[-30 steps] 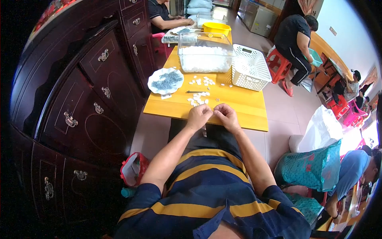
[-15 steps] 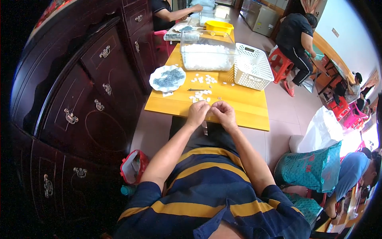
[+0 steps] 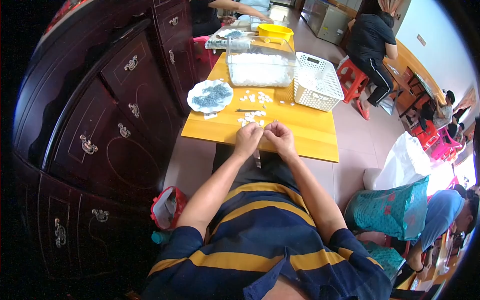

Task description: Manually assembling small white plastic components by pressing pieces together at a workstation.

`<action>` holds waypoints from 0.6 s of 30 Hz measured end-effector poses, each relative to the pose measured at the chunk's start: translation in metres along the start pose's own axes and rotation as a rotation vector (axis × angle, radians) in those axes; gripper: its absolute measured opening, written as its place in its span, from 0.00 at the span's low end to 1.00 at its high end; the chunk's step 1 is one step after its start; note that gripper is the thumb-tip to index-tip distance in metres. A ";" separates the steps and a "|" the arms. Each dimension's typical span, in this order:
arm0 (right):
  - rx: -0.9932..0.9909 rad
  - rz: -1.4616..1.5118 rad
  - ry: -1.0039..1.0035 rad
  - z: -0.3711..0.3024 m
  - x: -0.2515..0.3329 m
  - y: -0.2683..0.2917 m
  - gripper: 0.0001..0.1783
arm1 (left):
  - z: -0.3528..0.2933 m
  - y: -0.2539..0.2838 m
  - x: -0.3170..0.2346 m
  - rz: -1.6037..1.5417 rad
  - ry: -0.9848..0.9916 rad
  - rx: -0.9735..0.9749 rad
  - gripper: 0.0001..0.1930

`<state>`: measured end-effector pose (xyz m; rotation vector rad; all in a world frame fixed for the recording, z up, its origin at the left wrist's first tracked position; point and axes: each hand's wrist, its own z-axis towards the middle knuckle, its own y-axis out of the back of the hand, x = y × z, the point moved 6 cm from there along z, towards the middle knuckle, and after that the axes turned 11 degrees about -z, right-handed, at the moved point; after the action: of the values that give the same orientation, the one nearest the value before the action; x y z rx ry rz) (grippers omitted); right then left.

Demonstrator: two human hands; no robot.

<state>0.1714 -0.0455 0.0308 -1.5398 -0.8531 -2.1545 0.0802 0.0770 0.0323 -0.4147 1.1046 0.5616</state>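
Note:
My left hand (image 3: 248,140) and my right hand (image 3: 281,140) meet at the near edge of the yellow wooden table, fingertips pinched together. Whatever lies between them is too small and too covered to name. Just beyond my fingers is a loose group of small white pieces (image 3: 251,118). A thin dark tool (image 3: 248,110) lies behind that group, with more small white pieces (image 3: 257,96) farther back. To the left stands a white scalloped plate (image 3: 195,91) with a heap of small grey-blue parts (image 3: 214,96).
A clear bin (image 3: 261,48) of white pieces and a white perforated basket (image 3: 318,95) stand toward the back. Beyond is a yellow basin (image 3: 275,33). Dark cabinets (image 3: 110,120) line the left; teal sacks (image 3: 387,207) sit at right. Other people work nearby.
My hands stay pinched together in nearly the same place. The person at the far left has reached an arm farther right; the person on the red stool has shifted their arms.

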 end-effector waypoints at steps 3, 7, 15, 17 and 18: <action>0.017 0.023 -0.058 -0.003 0.009 -0.006 0.06 | -0.003 0.007 -0.001 -0.001 -0.020 -0.031 0.10; -0.034 0.032 -0.011 0.008 -0.004 0.004 0.06 | 0.002 0.006 0.003 -0.317 0.141 -0.107 0.10; -0.120 -0.570 0.262 0.045 0.023 0.000 0.07 | 0.008 0.023 0.014 -0.714 0.282 -0.297 0.08; -0.077 -0.634 0.306 0.056 0.027 -0.005 0.07 | 0.008 0.029 0.012 -0.720 0.284 -0.310 0.08; -0.043 -0.697 0.353 0.060 0.030 -0.009 0.08 | 0.008 0.031 0.011 -0.725 0.282 -0.314 0.08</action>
<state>0.1991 0.0025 0.0699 -0.8900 -1.3569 -2.8128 0.0707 0.1085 0.0241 -1.1368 1.0402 0.0248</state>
